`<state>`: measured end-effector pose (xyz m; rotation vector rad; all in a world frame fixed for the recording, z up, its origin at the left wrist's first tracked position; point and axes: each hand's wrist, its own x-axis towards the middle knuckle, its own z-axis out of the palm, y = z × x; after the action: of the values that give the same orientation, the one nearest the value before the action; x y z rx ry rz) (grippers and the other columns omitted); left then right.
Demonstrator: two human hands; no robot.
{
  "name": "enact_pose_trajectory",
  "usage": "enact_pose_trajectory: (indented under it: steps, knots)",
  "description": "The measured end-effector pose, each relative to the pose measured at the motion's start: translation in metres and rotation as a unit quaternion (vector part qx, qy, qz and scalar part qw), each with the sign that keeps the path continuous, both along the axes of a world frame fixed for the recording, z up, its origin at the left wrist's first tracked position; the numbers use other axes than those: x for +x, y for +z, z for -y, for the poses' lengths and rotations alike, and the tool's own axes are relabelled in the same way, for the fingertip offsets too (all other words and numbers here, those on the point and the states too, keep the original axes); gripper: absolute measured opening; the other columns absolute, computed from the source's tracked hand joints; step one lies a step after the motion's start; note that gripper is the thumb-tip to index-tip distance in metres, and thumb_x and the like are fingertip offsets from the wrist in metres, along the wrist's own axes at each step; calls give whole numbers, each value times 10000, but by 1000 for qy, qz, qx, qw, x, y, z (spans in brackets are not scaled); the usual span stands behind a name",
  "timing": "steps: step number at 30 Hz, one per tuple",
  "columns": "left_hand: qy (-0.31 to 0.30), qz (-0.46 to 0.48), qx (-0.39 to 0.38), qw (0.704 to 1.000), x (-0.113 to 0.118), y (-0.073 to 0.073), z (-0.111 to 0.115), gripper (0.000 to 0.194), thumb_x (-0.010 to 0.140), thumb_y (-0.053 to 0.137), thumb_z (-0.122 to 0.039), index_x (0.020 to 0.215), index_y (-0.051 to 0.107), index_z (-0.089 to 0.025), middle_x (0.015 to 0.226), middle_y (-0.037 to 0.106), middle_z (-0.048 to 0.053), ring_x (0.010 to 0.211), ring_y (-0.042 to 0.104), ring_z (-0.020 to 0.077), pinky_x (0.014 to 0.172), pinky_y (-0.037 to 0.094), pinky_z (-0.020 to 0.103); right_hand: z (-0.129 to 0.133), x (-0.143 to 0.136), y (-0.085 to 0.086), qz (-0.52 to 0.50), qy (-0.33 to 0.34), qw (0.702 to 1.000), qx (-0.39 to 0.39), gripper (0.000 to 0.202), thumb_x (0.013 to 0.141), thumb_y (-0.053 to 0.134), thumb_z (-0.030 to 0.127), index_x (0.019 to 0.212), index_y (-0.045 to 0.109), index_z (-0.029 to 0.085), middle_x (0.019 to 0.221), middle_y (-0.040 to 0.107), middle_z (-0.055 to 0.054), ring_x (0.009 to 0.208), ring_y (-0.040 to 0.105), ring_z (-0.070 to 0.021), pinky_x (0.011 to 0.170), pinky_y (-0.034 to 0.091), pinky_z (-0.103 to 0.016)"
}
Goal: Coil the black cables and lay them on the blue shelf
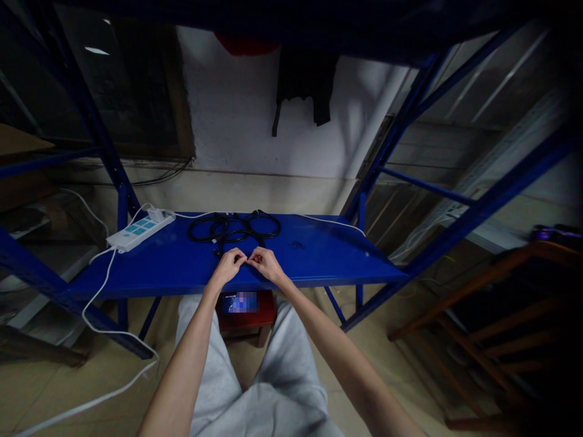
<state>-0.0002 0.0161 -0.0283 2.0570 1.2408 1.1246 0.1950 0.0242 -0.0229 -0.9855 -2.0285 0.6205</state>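
Note:
Near the front edge of a blue shelf [168, 264], my left hand [231, 263] and my right hand [265, 262] meet with their fingertips pinched close together. Something small seems to be between the fingertips, too small to make out. Just beyond my hands lie coiled black cables [264, 226], spread in several loops. A short piece of black cable or plug shows beside my left hand. To the right of my right hand rests a small dark bundle [297, 244].
A white power strip [141, 232] with a white cord sits at the shelf's left end. Blue uprights [395, 145] flank the shelf. Below the front edge, a red stool [268, 312] carries a lit phone [240, 302]. A wooden chair [460, 291] stands at the right.

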Motion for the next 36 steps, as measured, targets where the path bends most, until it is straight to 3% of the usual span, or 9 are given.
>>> enact_pose_trajectory:
  steps: [7,13,22,30,36]
  knots:
    - [2,29,-17,999,2,4,3,127,865,618,-252,843,714,-172,845,714,35,794,627,167,699,435,273,7,0,4,50,-54,997,32,89,865,725,233,798,694,183,764,586,-4,672,491,-123,623,334,-245]
    - [-15,44,-21,999,4,9,8,166,825,613,-214,928,738,-177,859,715,33,789,628,159,720,462,272,2,2,-1,-55,-75,994,-50,237,800,768,385,722,701,171,667,617,-10,599,489,-125,582,372,-250]
    - [-47,47,-19,998,5,13,12,188,837,627,-231,932,779,-177,862,667,39,803,624,159,759,472,287,-6,4,-11,-116,-50,985,-118,365,732,785,510,723,712,153,676,685,-40,605,559,-137,568,425,-236]
    - [-58,41,-29,997,3,10,9,188,857,629,-232,952,782,-178,890,675,49,827,633,171,781,482,302,-11,5,-16,-118,-52,985,-117,335,727,782,482,730,726,152,647,667,-27,595,545,-129,550,402,-223]
    - [-28,-12,8,1000,3,2,2,87,809,706,-225,862,773,-203,934,718,54,950,636,217,966,449,392,-10,4,-14,-127,-56,983,-123,327,719,795,468,702,719,150,625,657,-21,566,504,-111,531,362,-218]
